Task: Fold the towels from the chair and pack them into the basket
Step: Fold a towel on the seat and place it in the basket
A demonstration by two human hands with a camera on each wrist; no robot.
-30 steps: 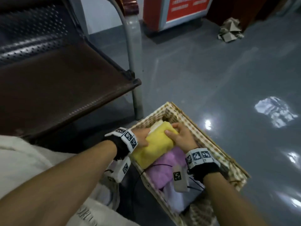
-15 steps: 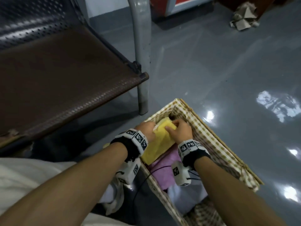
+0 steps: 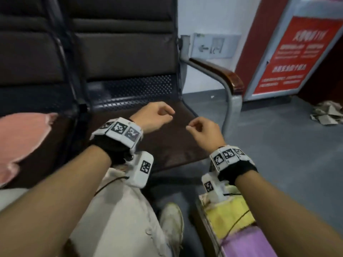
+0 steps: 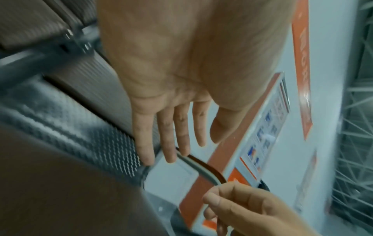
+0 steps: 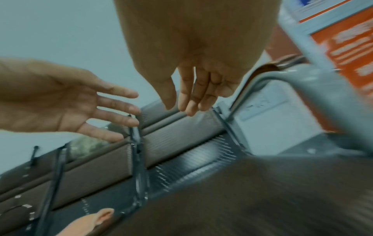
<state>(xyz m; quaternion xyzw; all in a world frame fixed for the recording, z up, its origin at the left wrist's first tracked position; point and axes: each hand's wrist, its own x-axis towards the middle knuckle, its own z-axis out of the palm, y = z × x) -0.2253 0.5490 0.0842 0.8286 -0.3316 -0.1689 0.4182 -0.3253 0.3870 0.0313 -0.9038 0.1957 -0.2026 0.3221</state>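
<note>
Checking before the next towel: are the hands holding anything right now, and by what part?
Nothing is held. The left hand and right hand hang empty above the chair seat, fingers relaxed.

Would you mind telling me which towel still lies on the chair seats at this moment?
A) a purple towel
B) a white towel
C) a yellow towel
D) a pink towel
D: the pink towel lies on the chair seat at the left of the head view, while the yellow towel and the purple towel already sit in the basket on the floor.
</note>
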